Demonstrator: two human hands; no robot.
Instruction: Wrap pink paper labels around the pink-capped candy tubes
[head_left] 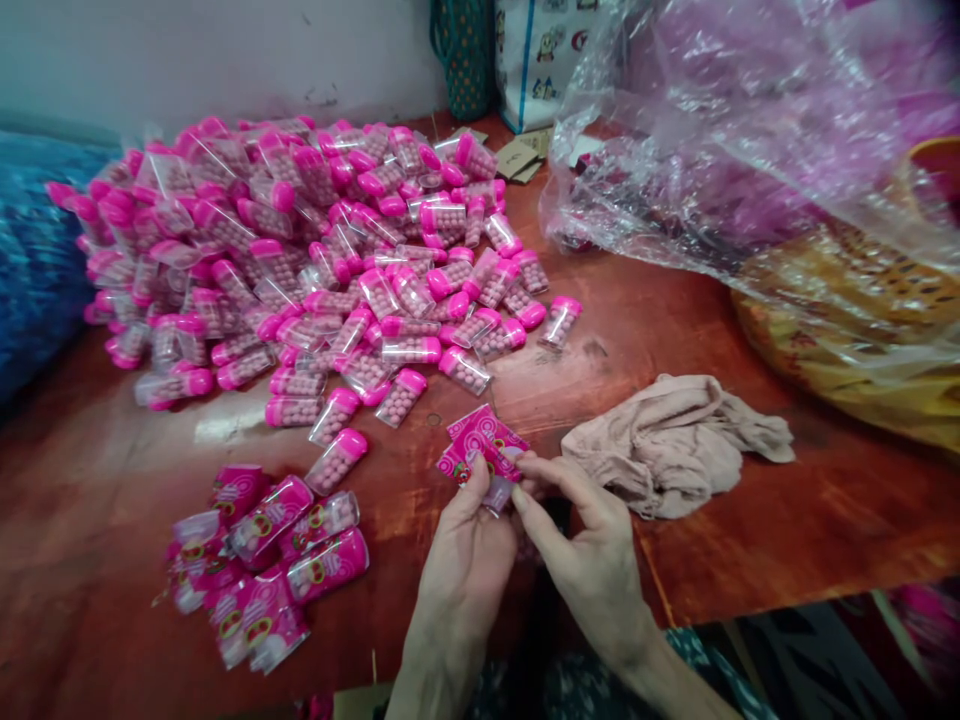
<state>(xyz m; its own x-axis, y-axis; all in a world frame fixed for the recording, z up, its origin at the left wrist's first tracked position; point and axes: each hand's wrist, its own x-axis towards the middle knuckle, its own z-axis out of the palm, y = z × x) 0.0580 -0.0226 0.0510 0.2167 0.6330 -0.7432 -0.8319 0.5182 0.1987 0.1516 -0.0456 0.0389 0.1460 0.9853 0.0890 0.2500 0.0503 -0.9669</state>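
Observation:
Close to the table's front edge, my left hand is closed round a small clear candy bottle, mostly hidden by the fingers. Pink printed sleeves stick out beyond the fingertips; how many is hard to tell. My right hand pinches at the bottle and the sleeve edge with thumb and forefinger. To the left lies a small group of candy bottles in printed pink sleeves. Farther back spreads a large heap of bare clear bottles with pink caps, filled with pale pink balls.
A crumpled beige cloth lies right of my hands on the red-brown table. A yellow basket under clear plastic film stands at the right. A blue plastic bag is at the left, cardboard pieces at the back.

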